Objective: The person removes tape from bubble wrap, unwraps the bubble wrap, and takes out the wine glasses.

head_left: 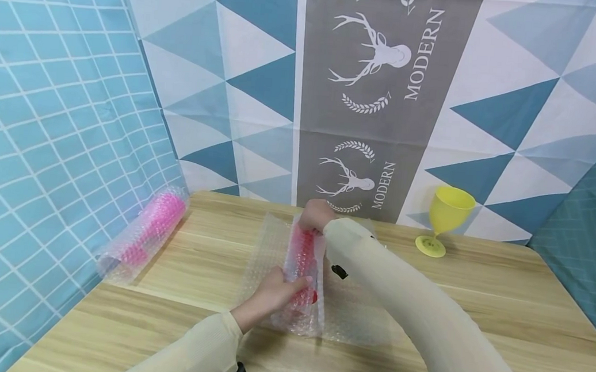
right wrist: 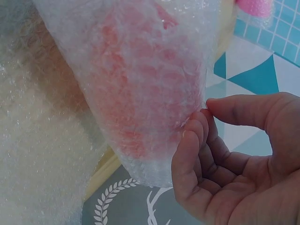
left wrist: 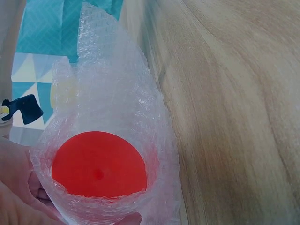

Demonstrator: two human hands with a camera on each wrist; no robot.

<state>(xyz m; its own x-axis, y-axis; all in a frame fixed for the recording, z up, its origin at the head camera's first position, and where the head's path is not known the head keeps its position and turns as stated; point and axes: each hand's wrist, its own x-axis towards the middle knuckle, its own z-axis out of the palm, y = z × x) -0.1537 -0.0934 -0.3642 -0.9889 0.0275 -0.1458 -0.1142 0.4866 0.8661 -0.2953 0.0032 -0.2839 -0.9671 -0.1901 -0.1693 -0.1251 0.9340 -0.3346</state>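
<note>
A red goblet (left wrist: 99,161) lies on its side in a sheet of bubble wrap (head_left: 358,320), partly rolled up, on the table. Its round base faces the near end of the roll, and its bowl shows blurred through the wrap in the right wrist view. My left hand (head_left: 276,291) grips the wrapped goblet near the base, thumb over the top. At the far end, my right hand (head_left: 317,215) pinches the wrap's edge beside the bowl between thumb and fingertips. More wrap spreads flat to both sides of the roll.
A pink goblet (head_left: 158,216), rolled in bubble wrap, lies at the table's left edge. Near the back right stands an unwrapped yellow goblet (head_left: 449,211). Patterned cloth (head_left: 259,79) hangs behind the wooden table (head_left: 210,255), with tiled-pattern cloth on the left.
</note>
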